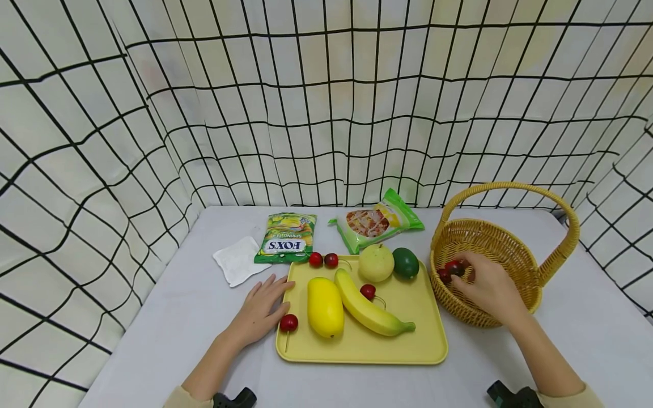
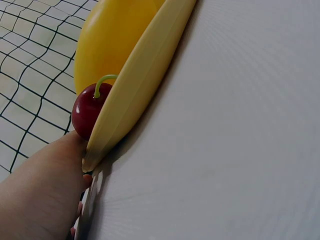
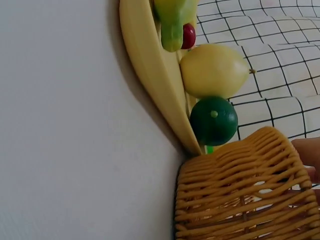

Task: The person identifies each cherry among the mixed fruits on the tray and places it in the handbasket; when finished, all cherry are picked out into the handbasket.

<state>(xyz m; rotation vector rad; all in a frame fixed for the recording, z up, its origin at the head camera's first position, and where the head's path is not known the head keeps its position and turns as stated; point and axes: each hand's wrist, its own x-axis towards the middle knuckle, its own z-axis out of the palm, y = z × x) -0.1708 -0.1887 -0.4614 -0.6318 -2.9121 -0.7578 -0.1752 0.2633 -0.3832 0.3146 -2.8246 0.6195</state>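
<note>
The left hand lies palm-down, fingers spread at the tray; the right hand reaches into the basket, pinching cherries.

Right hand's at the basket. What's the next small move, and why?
I'd probably lower the right hand slightly and loosen its fingers: it seems to pinch cherries over the left side of the basket, whose woven floor shows bare beside them. Whether they are going in or out, I can't tell.
</note>
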